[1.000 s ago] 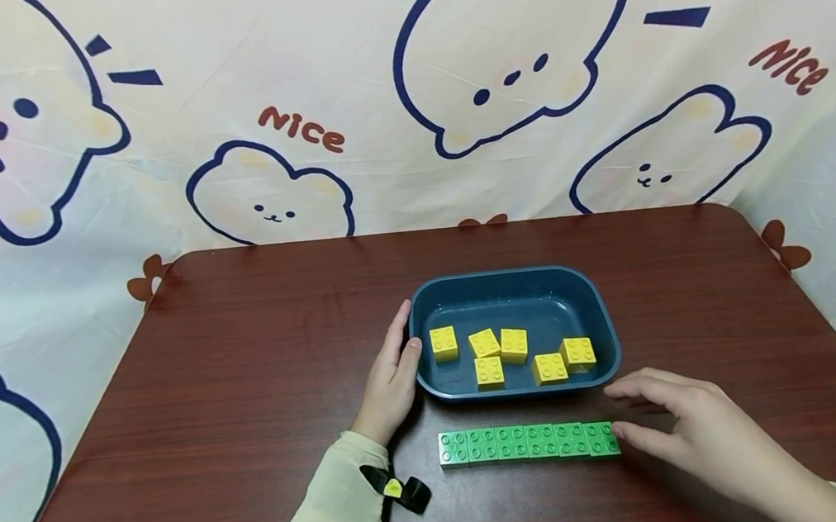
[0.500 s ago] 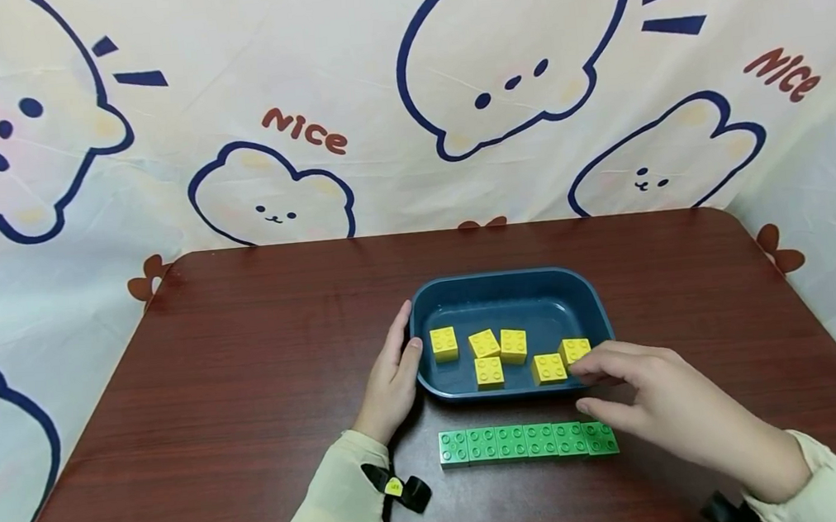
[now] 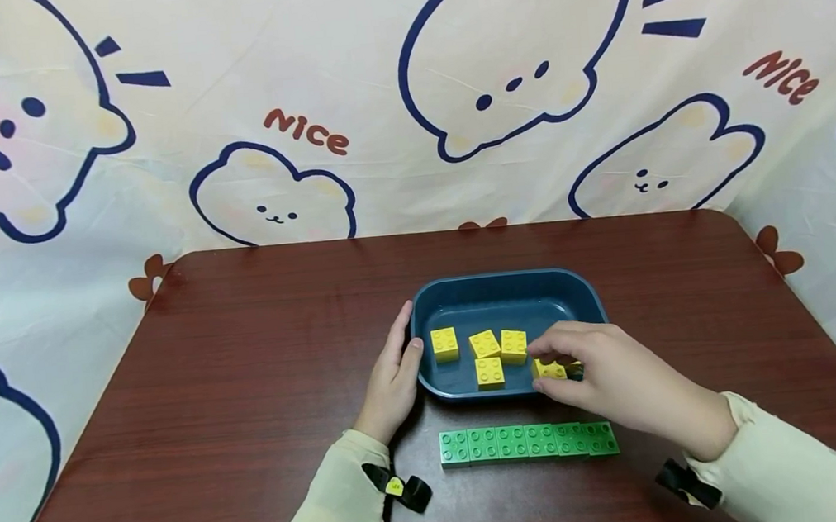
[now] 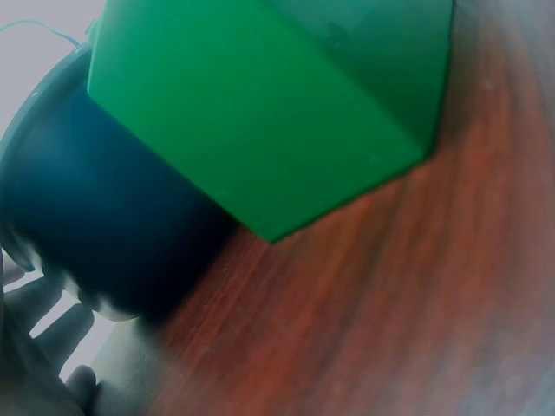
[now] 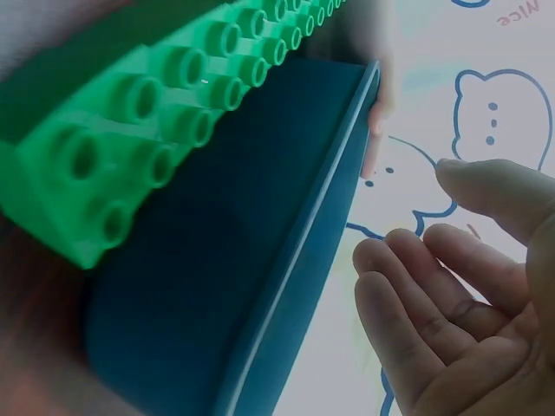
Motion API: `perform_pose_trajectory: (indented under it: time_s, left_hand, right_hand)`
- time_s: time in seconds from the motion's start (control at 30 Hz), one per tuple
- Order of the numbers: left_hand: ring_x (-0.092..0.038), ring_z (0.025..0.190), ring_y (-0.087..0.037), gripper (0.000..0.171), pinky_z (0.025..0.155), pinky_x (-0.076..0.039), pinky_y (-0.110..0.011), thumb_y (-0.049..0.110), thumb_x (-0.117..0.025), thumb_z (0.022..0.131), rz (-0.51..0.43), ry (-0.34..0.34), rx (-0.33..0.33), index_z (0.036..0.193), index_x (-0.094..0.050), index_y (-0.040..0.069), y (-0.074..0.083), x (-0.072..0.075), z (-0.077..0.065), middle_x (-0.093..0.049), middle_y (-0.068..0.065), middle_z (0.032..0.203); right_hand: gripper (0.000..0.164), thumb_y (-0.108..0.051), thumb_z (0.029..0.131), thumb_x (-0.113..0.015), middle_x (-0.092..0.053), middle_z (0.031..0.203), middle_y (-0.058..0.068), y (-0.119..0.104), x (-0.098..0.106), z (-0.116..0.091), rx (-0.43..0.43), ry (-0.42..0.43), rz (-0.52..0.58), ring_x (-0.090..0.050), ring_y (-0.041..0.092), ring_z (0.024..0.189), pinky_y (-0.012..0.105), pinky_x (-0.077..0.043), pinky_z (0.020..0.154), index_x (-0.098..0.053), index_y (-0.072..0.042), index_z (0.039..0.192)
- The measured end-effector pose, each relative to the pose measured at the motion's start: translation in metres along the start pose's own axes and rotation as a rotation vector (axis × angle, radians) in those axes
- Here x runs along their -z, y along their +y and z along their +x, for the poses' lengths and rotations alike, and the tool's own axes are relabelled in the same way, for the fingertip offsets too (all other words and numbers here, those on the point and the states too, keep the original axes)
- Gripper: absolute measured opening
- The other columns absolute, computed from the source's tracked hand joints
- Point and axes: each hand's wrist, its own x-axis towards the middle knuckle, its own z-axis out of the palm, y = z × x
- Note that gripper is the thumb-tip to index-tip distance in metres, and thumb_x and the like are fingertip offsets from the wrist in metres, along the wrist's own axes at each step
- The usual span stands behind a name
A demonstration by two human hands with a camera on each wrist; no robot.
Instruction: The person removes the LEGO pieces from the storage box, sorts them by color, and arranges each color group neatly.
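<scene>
A dark blue tray point(image 3: 502, 288) holds several yellow toy bricks point(image 3: 489, 373). My left hand point(image 3: 390, 384) rests against the tray's left side with its fingers extended. My right hand point(image 3: 618, 372) reaches over the tray's front right corner, thumb and fingertips on either side of a yellow brick point(image 3: 549, 370). In the right wrist view a gap shows between thumb and fingers point(image 5: 408, 321), with no brick visible there. Another yellow brick is mostly hidden behind that hand. In front of the tray lies a straight row of green bricks point(image 3: 527, 442).
The brown wooden table point(image 3: 250, 392) extends on both sides of the tray. A patterned cloth point(image 3: 381, 181) hangs behind it. Black wrist cameras point(image 3: 408, 492) sit on both sleeves. In the left wrist view, the green row's end point(image 4: 260, 130) looms close.
My right hand has moved left and forward from beside the green row to over the tray's bricks. My left hand, the tray and the green row have stayed in place.
</scene>
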Motion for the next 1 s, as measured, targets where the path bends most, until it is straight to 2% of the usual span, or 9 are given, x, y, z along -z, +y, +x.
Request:
perform_pose_trajectory:
  time_s: [0.13, 0.27, 0.4, 0.63, 0.87, 1.0]
  left_hand:
    - [-0.020, 0.137, -0.007, 0.049, 0.110, -0.021, -0.043, 0.027, -0.037, 0.101, 0.001, 0.001, 0.003, 0.146, -0.020, 0.038, 0.000, 0.000, 0.000, -0.023, 0.010, 0.152]
    - [-0.020, 0.137, -0.005, 0.048, 0.110, -0.021, -0.042, 0.032, -0.036, 0.101, 0.005, -0.001, 0.013, 0.146, -0.020, 0.041, -0.001, 0.000, -0.001, -0.023, 0.011, 0.152]
    - [-0.020, 0.136, -0.004, 0.048, 0.110, -0.021, -0.041, 0.030, -0.037, 0.101, 0.001, 0.000, 0.014, 0.145, -0.020, 0.041, -0.001, 0.001, -0.001, -0.023, 0.013, 0.151]
    - [-0.021, 0.136, -0.006, 0.050, 0.110, -0.022, -0.043, 0.024, -0.037, 0.102, 0.003, 0.001, 0.019, 0.145, -0.020, 0.042, -0.002, 0.002, -0.001, -0.023, 0.007, 0.152]
    - [-0.023, 0.136, -0.006, 0.050, 0.109, -0.023, -0.044, 0.026, -0.037, 0.101, -0.004, 0.001, 0.023, 0.145, -0.020, 0.042, -0.001, 0.002, -0.001, -0.024, 0.017, 0.150]
    - [-0.022, 0.136, -0.006, 0.050, 0.109, -0.023, -0.043, 0.024, -0.037, 0.102, -0.022, -0.016, 0.017, 0.145, -0.019, 0.041, -0.001, 0.001, 0.000, -0.023, 0.017, 0.150]
  right_hand:
    - [0.027, -0.025, 0.080, -0.074, -0.064, 0.100, -0.009, -0.004, -0.001, 0.012, -0.011, -0.041, 0.020, -0.060, 0.004, 0.085, 0.026, -0.053, 0.073, -0.067, -0.019, 0.105]
    - [0.029, -0.024, 0.080, -0.074, -0.065, 0.104, -0.004, -0.008, -0.004, 0.021, -0.026, -0.069, 0.047, -0.062, 0.006, 0.087, 0.028, -0.053, 0.075, -0.067, -0.015, 0.107]
    - [0.030, -0.024, 0.080, -0.074, -0.066, 0.103, -0.003, -0.012, -0.009, 0.030, -0.019, -0.076, 0.033, -0.062, 0.009, 0.087, 0.028, -0.053, 0.075, -0.067, -0.013, 0.107]
    - [0.029, -0.025, 0.080, -0.074, -0.066, 0.099, -0.003, -0.018, -0.019, 0.052, -0.013, -0.097, 0.004, -0.061, 0.010, 0.086, 0.029, -0.053, 0.075, -0.068, -0.013, 0.106]
    - [0.034, -0.029, 0.082, -0.072, -0.065, 0.106, 0.000, -0.023, -0.028, 0.077, -0.111, -0.188, -0.030, -0.060, 0.013, 0.094, 0.031, -0.052, 0.080, -0.067, -0.012, 0.111]
    - [0.036, -0.028, 0.083, -0.071, -0.064, 0.110, 0.002, -0.024, -0.034, 0.089, -0.166, -0.235, -0.053, -0.059, 0.014, 0.097, 0.033, -0.052, 0.081, -0.066, -0.011, 0.114]
